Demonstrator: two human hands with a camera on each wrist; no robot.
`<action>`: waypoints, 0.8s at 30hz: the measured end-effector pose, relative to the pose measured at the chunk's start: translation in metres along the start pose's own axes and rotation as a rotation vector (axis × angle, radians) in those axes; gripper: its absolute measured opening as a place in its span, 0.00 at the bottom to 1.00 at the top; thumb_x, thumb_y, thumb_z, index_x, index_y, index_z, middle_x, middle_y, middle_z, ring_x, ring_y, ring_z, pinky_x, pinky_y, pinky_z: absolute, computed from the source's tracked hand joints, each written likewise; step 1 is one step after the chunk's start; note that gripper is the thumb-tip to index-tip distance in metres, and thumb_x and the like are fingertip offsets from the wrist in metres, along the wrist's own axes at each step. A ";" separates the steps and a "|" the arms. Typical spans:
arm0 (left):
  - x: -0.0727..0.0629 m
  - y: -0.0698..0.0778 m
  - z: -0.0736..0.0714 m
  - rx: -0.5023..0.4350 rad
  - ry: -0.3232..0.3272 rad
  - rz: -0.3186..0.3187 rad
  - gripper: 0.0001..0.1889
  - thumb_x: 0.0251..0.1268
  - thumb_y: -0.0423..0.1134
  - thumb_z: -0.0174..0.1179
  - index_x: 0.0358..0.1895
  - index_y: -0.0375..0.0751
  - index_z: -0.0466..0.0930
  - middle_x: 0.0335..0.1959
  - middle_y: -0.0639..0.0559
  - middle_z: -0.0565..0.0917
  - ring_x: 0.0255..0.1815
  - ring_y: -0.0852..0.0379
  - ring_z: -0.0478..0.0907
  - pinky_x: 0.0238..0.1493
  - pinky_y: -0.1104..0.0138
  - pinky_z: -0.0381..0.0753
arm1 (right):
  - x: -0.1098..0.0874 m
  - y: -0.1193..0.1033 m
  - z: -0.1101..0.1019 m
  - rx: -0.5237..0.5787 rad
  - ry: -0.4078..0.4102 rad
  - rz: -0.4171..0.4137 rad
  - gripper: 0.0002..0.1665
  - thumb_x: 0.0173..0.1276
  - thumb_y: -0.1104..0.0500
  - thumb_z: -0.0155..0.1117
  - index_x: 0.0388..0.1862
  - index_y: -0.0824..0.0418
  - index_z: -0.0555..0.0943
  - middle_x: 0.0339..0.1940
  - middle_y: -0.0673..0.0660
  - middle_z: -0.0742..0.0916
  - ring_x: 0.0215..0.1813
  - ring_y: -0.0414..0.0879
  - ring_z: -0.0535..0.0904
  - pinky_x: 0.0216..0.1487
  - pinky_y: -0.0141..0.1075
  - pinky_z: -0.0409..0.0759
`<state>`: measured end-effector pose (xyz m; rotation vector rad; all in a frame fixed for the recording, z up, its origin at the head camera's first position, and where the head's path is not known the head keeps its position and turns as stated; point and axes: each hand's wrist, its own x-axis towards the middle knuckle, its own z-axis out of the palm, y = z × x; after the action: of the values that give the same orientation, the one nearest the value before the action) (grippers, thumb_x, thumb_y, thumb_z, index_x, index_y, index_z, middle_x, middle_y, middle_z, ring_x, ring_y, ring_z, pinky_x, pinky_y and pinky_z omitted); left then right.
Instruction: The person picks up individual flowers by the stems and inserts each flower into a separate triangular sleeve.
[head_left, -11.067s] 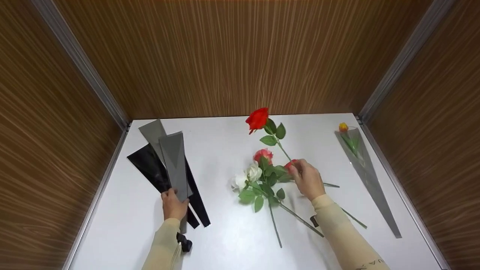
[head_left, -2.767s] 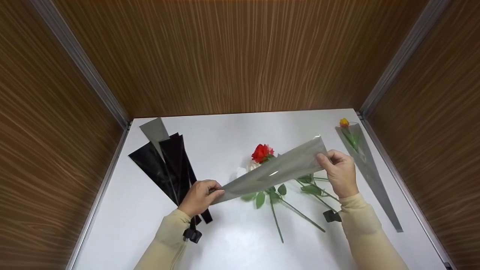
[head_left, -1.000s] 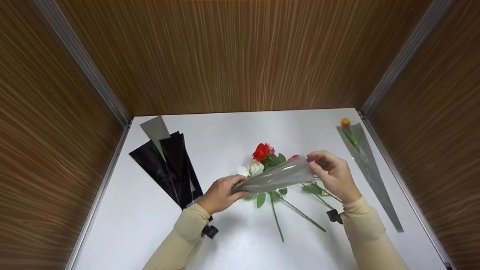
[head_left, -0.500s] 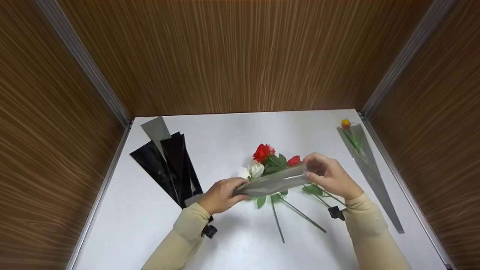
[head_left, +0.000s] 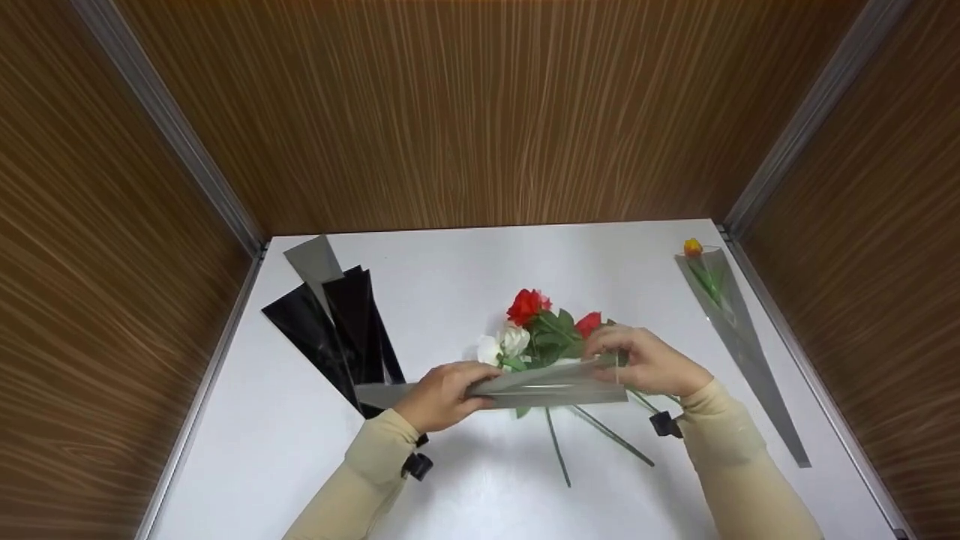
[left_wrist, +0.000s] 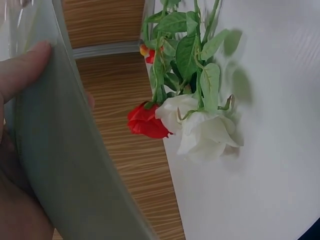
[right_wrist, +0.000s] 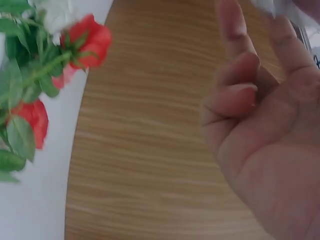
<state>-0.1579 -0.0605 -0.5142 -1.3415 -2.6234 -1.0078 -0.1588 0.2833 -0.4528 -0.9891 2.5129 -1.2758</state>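
My left hand grips a grey translucent flower sleeve around its narrower part, thumb on the near side. The sleeve lies almost level above the flowers, its wide end pointing right. At that wide end my right hand holds the film between thumb and fingers, the fingertips reaching past the rim; they are slightly blurred. In the right wrist view, clear film shows only at the top by the fingertips. Behind the sleeve lie a red rose, white roses and another red rose, with leaves and stems partly covered.
Several black and grey sleeves lie fanned on the left of the white table. Along the right edge lies a grey sleeve with an orange-yellow tulip inside. Wood-grain panels enclose the back and sides.
Earlier the right hand held a red rose; that rose now lies with the others. A grey sleeve has come off the left pile into both hands. Lately its wide end has tilted down to level.
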 end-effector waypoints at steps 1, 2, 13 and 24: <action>0.000 0.000 0.000 -0.008 0.001 -0.006 0.22 0.64 0.46 0.63 0.61 0.50 0.75 0.52 0.55 0.81 0.53 0.59 0.78 0.54 0.61 0.75 | 0.002 0.000 0.003 -0.006 0.023 0.026 0.08 0.65 0.62 0.66 0.40 0.51 0.85 0.40 0.48 0.85 0.41 0.44 0.78 0.39 0.37 0.76; 0.000 0.000 0.001 -0.010 0.008 -0.012 0.23 0.64 0.47 0.63 0.62 0.49 0.74 0.54 0.54 0.81 0.54 0.59 0.77 0.55 0.61 0.75 | 0.003 -0.001 0.006 -0.012 0.049 0.062 0.07 0.66 0.62 0.66 0.40 0.51 0.85 0.38 0.48 0.85 0.39 0.44 0.78 0.37 0.36 0.77; 0.019 0.013 0.035 0.481 0.367 -0.036 0.61 0.36 0.64 0.75 0.75 0.43 0.54 0.62 0.48 0.68 0.64 0.50 0.65 0.67 0.48 0.57 | 0.020 -0.049 0.011 -0.038 0.309 0.184 0.08 0.68 0.70 0.59 0.40 0.65 0.84 0.37 0.56 0.87 0.31 0.44 0.78 0.31 0.33 0.77; 0.030 0.006 0.043 0.419 0.482 0.024 0.44 0.41 0.40 0.77 0.66 0.36 0.67 0.47 0.48 0.74 0.47 0.52 0.73 0.54 0.60 0.71 | 0.022 -0.026 0.013 -0.071 0.336 0.181 0.06 0.66 0.65 0.63 0.34 0.56 0.85 0.30 0.49 0.85 0.27 0.42 0.72 0.25 0.33 0.71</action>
<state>-0.1612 -0.0121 -0.5357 -0.8991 -2.2719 -0.6241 -0.1574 0.2495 -0.4376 -0.5803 2.8351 -1.4050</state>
